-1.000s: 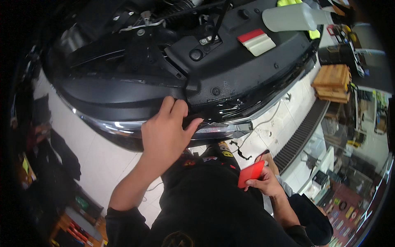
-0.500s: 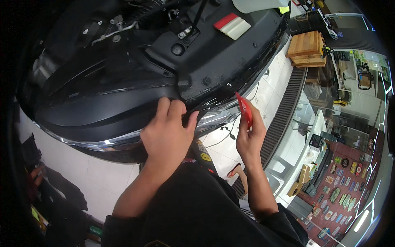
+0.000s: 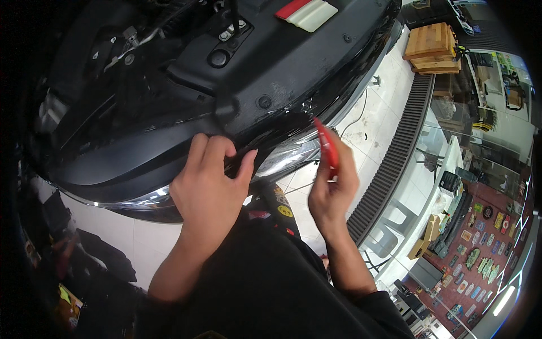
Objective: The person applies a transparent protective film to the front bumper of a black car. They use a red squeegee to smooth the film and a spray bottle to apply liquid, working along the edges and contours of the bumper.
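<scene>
"Carefully now: at the car's black front [image 3: 132,150], your left hand [image 3: 208,178] curls, thumb apart; I can't tell whether it pinches anything. What's the risk?"

"Your right hand [image 3: 339,192] grips the red scraper [image 3: 328,148], to its right; a tilted corner could scratch that front. The scraper looks thin, smooth, seen nearly edge-on"

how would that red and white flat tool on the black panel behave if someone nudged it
The red and white flat tool looks thin, lying flat, so it would likely slide rather than roll or tip. Its slim, plate-like shape suggests it is light. Its straight edges hint at some stiffness, though nothing shows it bending.
</scene>
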`<state>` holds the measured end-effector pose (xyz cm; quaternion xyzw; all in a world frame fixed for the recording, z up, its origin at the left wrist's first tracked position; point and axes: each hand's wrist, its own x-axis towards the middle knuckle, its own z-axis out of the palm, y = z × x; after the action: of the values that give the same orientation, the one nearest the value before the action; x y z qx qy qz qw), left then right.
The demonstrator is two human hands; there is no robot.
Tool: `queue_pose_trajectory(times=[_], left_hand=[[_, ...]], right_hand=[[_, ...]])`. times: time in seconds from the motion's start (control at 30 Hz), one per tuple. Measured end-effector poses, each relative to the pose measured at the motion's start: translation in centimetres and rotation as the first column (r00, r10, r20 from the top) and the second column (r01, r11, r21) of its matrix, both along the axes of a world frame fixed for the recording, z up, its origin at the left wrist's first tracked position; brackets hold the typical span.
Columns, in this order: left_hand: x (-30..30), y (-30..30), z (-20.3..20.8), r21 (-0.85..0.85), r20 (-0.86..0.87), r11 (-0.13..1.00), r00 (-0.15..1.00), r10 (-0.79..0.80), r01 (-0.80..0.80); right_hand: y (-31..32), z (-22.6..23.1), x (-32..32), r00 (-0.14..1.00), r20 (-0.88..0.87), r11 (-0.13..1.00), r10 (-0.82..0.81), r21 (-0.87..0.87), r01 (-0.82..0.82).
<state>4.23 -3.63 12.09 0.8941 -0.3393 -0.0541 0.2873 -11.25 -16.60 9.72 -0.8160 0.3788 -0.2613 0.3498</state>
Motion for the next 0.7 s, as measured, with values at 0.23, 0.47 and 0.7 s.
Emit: queue_pose_trajectory(times=[0.23,0.47,0.7], left_hand=[[0.1,-0.3,0.3,-0.027,-0.039,1.000,0.999,-0.012,0.011],[0.2,-0.4,0.6,0.009,-0.078,1.000,0.997,-0.028,0.029],[0.2,0.0,-0.1,-0.078,-0.089,0.997,0.996,-0.019,0.012]], right_hand=[[3.1,-0.4,0.4,0.994,0.077,0.996,0.080,-0.035,-0.077],[6.2,0.4,1.8,0.988,-0.014,0.985,0.154,0.078,-0.152],[2.4,0.3,1.7,0.996,-0.070,0.984,0.057,-0.163,-0.068]])
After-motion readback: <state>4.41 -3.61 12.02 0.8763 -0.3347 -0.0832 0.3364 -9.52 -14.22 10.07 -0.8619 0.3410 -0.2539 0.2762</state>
